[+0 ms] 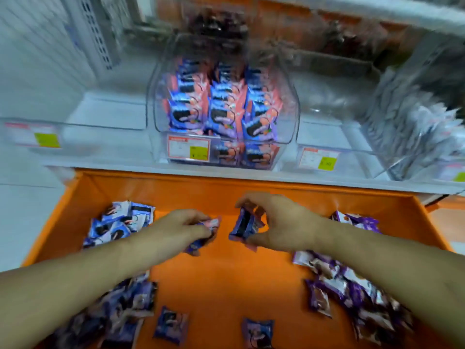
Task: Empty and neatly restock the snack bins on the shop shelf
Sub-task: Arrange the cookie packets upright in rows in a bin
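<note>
Over the orange tray [226, 192], my left hand [181, 226] grips a small stack of pink-and-blue cookie packets [208, 229]. My right hand [274, 220] pinches another stack of blue cookie packets [242, 226] between thumb and fingers. Straight ahead on the white shelf stands a clear bin [294, 117] packed with upright rows of the same pink-and-blue packets [221, 109]. Left of it an empty clear bin [105, 127] sits with a price tag. Another empty clear bin [334, 137] stands to the right.
Loose blue packets lie in the tray at left [118, 222], front left [120, 311] and front middle [171, 326]. Purple packets [352, 280] are heaped along the tray's right side. A clear bin of white packets [415, 122] stands at far right. Dark packets fill the upper shelf [216, 23].
</note>
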